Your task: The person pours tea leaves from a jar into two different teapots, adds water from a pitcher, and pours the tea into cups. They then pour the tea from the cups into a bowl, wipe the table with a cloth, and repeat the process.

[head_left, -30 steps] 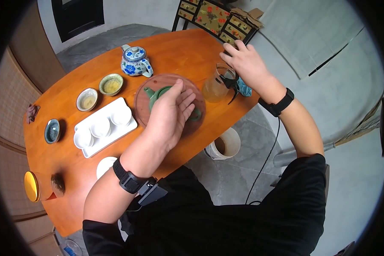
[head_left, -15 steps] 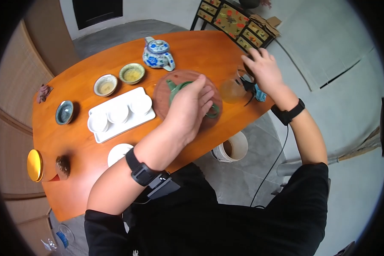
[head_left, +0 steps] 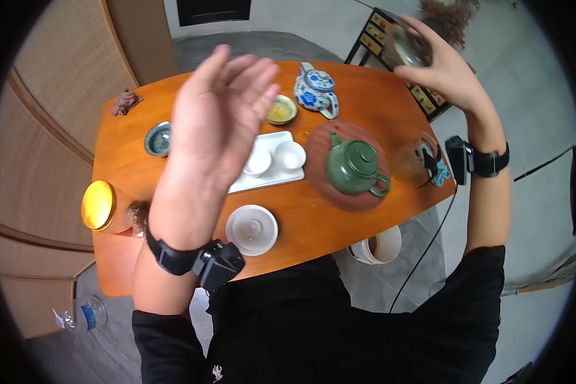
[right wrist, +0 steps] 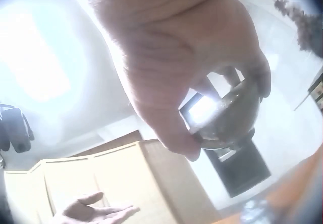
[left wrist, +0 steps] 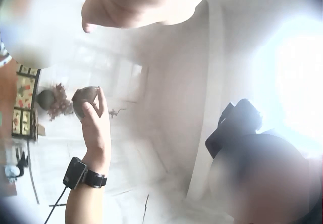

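My right hand point(head_left: 454, 77) is raised over the far right end of the table, gripping a small greyish tea bowl point(head_left: 409, 48). In the right wrist view the tea bowl point(right wrist: 234, 115) is tilted, with thumb and fingers spread around its rim. My left hand point(head_left: 214, 121) is held up above the table's left part, palm up and fingers straight, with nothing in it. Below it, it overlaps a white tray point(head_left: 268, 184) with white cups point(head_left: 290, 155). A green teapot point(head_left: 355, 166) sits on a round reddish-brown board point(head_left: 323, 182) between the hands.
A glass pitcher point(head_left: 406, 163) with a black handle stands near a blue cloth point(head_left: 440, 174) at the right. Around the table are a blue-and-white teapot point(head_left: 316, 89), a bowl of yellow tea point(head_left: 281, 110), a dark bowl point(head_left: 157, 139), a white lidded bowl point(head_left: 252, 230) and a yellow-lidded jar point(head_left: 98, 205).
My left hand has moved left and up, away from over the green teapot. My right hand has risen from behind the pitcher with the tea bowl. The head view has turned left.
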The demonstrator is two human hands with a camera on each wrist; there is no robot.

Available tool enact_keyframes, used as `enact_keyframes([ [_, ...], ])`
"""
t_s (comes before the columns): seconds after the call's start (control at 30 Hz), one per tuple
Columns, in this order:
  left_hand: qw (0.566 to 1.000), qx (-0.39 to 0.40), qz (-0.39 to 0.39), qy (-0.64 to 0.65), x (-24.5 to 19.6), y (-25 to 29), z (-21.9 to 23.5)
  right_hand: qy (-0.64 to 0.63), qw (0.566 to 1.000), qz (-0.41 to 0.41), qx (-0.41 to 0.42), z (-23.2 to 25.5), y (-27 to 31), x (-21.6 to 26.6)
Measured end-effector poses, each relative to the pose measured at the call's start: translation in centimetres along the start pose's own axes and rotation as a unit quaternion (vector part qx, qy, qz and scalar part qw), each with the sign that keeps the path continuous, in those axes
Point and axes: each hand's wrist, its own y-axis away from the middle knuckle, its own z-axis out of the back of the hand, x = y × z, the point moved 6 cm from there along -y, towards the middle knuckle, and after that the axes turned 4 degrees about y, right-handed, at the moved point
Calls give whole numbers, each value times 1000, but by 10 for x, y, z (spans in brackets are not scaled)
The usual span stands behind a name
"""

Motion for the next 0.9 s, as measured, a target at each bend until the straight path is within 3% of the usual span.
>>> enact_keyframes([
  [0.13,989,-96,-108,-21,-43,15,54,4,977,213,-12,-68,-77,94],
  [0.2,979,-161,-126,-13,-46,21,91,-13,970,240,30,-112,-92,141],
  [0.3,962,-246,-115,7,-37,32,149,-52,959,253,113,-197,-118,170],
  [0.47,934,-345,-73,57,-25,53,203,-57,941,231,239,-279,-125,202],
  [0.6,929,-356,-65,72,-21,61,222,-15,931,227,286,-319,-127,205],
  [0.9,929,-357,-33,89,-17,58,228,3,912,196,359,-345,-118,202],
])
